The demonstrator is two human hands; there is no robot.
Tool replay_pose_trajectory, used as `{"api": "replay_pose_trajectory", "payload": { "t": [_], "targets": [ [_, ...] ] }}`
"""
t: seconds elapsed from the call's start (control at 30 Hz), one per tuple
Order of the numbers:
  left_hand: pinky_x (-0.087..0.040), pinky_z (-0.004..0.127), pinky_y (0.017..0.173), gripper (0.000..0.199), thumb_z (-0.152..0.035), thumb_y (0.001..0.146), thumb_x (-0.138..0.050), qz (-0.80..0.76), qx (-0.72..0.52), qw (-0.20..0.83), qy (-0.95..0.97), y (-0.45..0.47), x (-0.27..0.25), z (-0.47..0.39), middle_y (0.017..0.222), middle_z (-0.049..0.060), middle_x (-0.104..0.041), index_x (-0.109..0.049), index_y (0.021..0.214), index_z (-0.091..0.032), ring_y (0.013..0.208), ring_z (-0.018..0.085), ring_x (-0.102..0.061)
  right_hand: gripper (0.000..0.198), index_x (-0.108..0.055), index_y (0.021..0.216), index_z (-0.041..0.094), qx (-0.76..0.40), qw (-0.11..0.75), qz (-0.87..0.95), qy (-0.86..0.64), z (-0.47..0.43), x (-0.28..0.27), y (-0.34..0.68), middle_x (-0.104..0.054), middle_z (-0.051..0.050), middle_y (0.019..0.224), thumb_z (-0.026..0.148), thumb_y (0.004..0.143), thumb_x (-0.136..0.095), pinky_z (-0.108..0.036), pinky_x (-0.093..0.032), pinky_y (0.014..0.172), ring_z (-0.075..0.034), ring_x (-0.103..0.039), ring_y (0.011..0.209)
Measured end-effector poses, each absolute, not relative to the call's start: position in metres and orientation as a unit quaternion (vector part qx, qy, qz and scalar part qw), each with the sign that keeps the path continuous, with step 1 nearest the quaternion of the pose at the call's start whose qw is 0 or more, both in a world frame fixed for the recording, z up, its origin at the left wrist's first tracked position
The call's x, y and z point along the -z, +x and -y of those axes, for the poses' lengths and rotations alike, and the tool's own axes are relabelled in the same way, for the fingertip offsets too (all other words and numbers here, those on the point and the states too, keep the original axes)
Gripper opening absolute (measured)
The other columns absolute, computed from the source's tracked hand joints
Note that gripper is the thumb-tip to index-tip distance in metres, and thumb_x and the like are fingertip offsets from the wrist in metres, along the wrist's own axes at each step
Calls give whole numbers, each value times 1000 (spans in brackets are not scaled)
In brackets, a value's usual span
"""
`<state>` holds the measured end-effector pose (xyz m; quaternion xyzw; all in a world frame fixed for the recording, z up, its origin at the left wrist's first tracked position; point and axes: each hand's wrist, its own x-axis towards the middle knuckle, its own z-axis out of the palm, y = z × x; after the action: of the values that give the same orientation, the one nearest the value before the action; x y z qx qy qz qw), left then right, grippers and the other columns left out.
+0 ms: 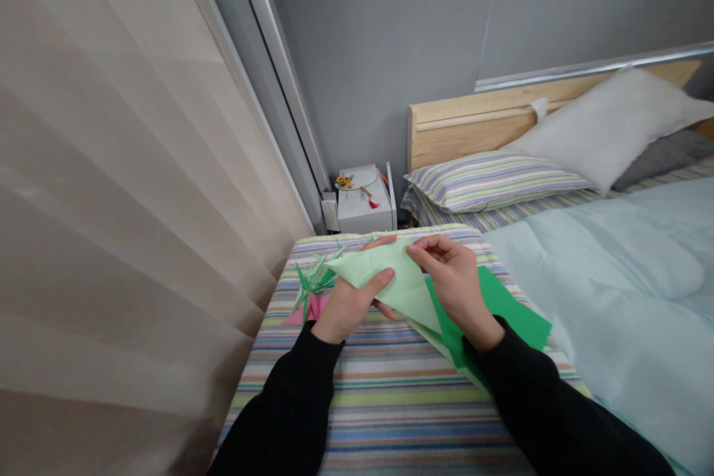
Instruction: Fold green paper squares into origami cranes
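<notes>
Paper [413, 290], light green and folded into a broad pointed form, sits between your fingers, raised over the striped counter [384, 416]. Your left hand [351, 305] has its thumb pressed on the near face and other fingers behind, so the paper is pinched between them. Your right hand [457, 275] has thumb and forefinger drawn together on the upper right corner; how many layers they have caught, I cannot tell from this view.

Mind the left thumb: if it bears down too lightly, the layers could slide over each other as the right fingers pull, and the creases would come out skewed. Too hard a tug at that corner could tear it or leave a stray crease, since no firm surface backs it there.

Below and to the right of your right fingers lie dark green sheets [513, 312]; a dipping wrist or sleeve [518, 379] could catch their edges and push them askew. Just left of your left fingers are folded green shapes [315, 279] and a pink folded shape [316, 306]; swinging that wrist outward would likely crush or knock them.
</notes>
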<state>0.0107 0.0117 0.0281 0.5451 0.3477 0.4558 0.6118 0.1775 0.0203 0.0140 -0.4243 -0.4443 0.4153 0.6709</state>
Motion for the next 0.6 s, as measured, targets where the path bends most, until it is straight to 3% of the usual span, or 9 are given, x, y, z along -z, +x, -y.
{"api": "replay_pose_trajectory", "payload": {
  "t": [0.1,0.2,0.27,0.37,0.43,0.6],
  "targets": [
    [-55,22,39,61,-39,82,-76,-358,-447,608,550,9,-26,-14,105,8,-69,-61,139,-23,63,14,-62,28,-68,70,19,-440,680,410,-419,-21,-16,176,-64,1,64,37,63,-88,-28,-44,59,-13,-56,60],
    [-51,22,38,53,-39,81,-77,-403,-488,538,556,9,-23,-19,96,7,-71,-67,129,-18,56,13,-59,34,-71,83,18,-447,695,383,-412,-21,-16,175,-68,1,67,34,60,-90,-28,-45,59,-13,-58,60],
    [-54,23,47,47,-35,80,-79,-431,-547,451,559,8,-22,-24,99,8,-73,-70,122,-16,62,14,-64,37,-72,90,18,-443,698,384,-412,-22,-15,175,-69,1,68,33,61,-90,-29,-45,60,-13,-58,59],
    [-59,25,72,45,-31,80,-79,-437,-611,354,557,7,-19,-28,104,9,-75,-66,121,-17,85,19,-73,35,-73,91,18,-428,700,396,-412,-23,-13,174,-70,0,69,33,64,-89,-30,-47,63,-14,-61,63],
    [-58,27,79,49,-30,82,-78,-429,-622,343,558,7,-18,-30,103,8,-76,-62,126,-18,90,19,-74,35,-72,92,18,-423,702,399,-411,-23,-11,174,-70,0,70,32,65,-88,-30,-47,64,-15,-62,65],
    [-58,25,75,54,-30,76,-83,-414,-640,360,539,7,-19,-31,98,5,-75,-61,124,-18,83,17,-74,38,-66,101,20,-398,705,421,-408,-21,-9,173,-71,2,71,29,70,-85,-30,-45,63,-15,-61,64]
  ]
}}
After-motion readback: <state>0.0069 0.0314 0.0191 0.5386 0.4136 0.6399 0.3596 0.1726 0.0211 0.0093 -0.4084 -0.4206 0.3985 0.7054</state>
